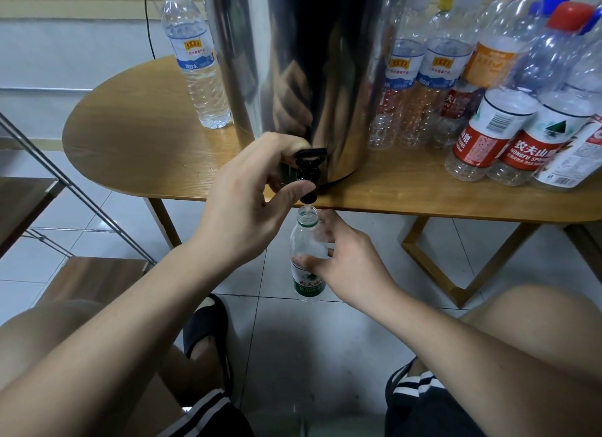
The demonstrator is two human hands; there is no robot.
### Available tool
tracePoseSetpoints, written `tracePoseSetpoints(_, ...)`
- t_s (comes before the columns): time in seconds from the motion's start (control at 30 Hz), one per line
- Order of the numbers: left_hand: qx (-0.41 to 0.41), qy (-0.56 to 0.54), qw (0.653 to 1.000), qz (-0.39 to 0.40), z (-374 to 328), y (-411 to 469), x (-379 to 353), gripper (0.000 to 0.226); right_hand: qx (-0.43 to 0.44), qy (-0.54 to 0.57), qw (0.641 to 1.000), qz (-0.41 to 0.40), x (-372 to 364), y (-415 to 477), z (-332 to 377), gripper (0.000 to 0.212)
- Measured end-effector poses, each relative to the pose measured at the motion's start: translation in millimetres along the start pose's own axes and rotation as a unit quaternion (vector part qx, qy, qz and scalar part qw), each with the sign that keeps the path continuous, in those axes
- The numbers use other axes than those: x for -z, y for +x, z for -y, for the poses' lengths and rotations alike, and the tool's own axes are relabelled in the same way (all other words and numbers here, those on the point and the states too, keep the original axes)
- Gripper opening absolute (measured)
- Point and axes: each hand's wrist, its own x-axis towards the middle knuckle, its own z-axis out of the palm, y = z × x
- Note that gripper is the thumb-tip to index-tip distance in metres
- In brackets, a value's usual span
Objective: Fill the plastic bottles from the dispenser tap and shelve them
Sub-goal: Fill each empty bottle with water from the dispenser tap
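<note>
Left hand [241, 205] curls round the tap [309, 163]; right hand [347, 262] grips the bottle [306, 241] mid-body, its mouth just under the spout, below the counter [146, 137] edge. Thin plastic, probably soft and slippery when wet: hold the waist, gently

Silver dispenser [303, 62], black tap [308, 172], tan wood-grain counter [146, 137]. Your clear bottle [308, 273] bears a green-and-white label; bottles [479, 146] at right carry red-and-white labels. Your shorts [423, 404] are black with white stripes.
</note>
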Motion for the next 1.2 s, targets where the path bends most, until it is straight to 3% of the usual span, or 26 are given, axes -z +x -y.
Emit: tracePoseSetpoints(1.2, 0.000, -0.015, 1.000, 0.006, -2.4, 1.2, 1.7, 0.027, -0.014, -0.014, 1.000, -0.008, -3.2, 2.5, -1.9, 0.070)
